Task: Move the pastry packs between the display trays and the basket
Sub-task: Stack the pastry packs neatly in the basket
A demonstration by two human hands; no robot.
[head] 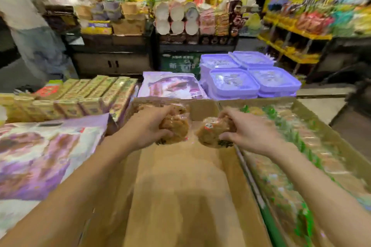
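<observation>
2 pastry packs are held over the far end of a brown cardboard display tray (180, 186), 1 in each hand. The left hand (148, 126) has its grip wrapped around the left pastry pack (176, 126), thumb below and fingers curled over the top edge. The right hand (249, 128) pinches the right pastry pack (210, 132) the same way, thumb low and fingers over the top. Both packs are clear wrappers with brown pastry inside; the right one carries a small red label. The 2 packs sit close together but apart. The tray floor below them is bare. A second tray (301, 166) of green-trimmed packs adjoins on the right. Purple bags (40, 156) lie to the left, purple lidded tubs (251, 78) stand beyond the tray, and yellow-green boxes (90, 94) are stacked far left.
</observation>
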